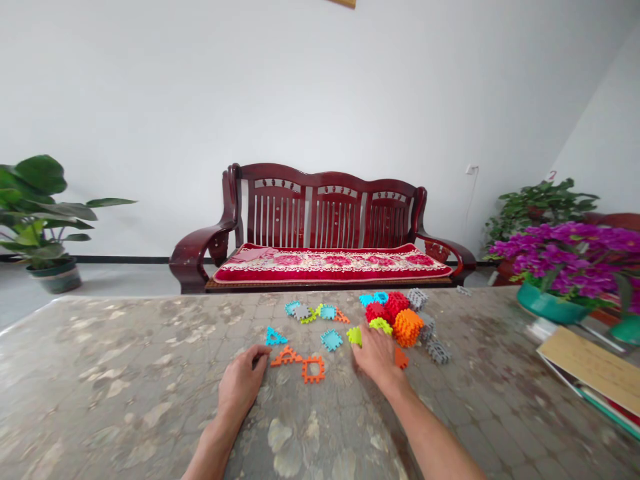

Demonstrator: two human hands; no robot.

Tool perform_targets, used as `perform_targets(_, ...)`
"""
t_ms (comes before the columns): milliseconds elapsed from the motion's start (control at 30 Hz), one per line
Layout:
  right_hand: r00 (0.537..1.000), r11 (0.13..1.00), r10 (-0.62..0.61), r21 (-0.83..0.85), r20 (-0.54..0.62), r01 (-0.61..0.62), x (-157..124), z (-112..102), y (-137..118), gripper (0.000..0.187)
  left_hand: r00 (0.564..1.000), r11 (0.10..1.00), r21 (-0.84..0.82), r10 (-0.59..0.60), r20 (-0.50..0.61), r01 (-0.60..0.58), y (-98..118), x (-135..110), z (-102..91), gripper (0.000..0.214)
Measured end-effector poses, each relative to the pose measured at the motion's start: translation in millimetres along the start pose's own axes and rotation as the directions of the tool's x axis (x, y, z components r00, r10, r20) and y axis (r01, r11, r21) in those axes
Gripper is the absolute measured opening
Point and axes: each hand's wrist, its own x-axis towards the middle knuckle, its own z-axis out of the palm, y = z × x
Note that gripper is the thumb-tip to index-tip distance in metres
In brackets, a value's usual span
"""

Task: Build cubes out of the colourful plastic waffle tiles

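Observation:
My left hand [244, 377] rests on the table, fingers curled in, just left of an orange triangular interlocking tile [287, 356]; nothing shows in it. Joined to or touching that tile is an orange square frame tile [313, 370]. A blue triangular tile [275, 336] lies behind them, and a light-blue square tile [331, 340] sits between the hands. My right hand [379, 352] reaches to the pile, its fingers closed at a yellow-green square tile [355, 335]; the fingertips are partly hidden. Beside it are red tiles [397, 304], a stack of orange tiles [408, 327] and grey tiles [438, 351].
Farther back lies a row of mixed tiles [301, 312]. The table [125, 387] has a patterned cover. At right stand purple flowers in a teal pot [550, 303] and a stack of books or papers [595, 363]. A wooden bench [333, 220] is beyond the table.

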Motion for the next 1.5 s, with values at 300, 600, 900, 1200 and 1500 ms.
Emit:
perform_targets(300, 1.0, 1.0, -0.019, -0.024, 0.016, 0.019, -2, -7, -5, 0.034, 1.0, 1.0, 0.0, 0.001, 0.01, -0.001, -1, 0, 1.1, 0.025)
perform_targets(600, 0.999, 0.999, -0.053, -0.006, 0.006, 0.053, 6, -8, -15, 0.038, 0.999, 1.0, 0.004, -0.011, 0.035, 0.011, -2, 1, 1.9, 0.026)
perform_targets(900, 0.999, 0.996, 0.021, 0.089, -0.049, -0.017, 7, -6, -7, 0.049, 0.999, 1.0, 0.008, -0.028, 0.04, 0.027, 1, 0, 1.4, 0.027)
perform_targets(1200, 0.985, 0.99, 0.14, 0.02, -0.104, -0.139, 21, -33, 29, 0.044, 1.0, 1.0, 0.009, -0.01, 0.019, 0.01, -1, -1, 1.0, 0.027)
perform_targets(1500, 0.984, 0.986, 0.154, -0.043, -0.092, -0.159, 16, -29, 44, 0.037, 1.0, 1.0, -0.008, -0.009, 0.025, 0.009, 1, -1, 0.3, 0.026)
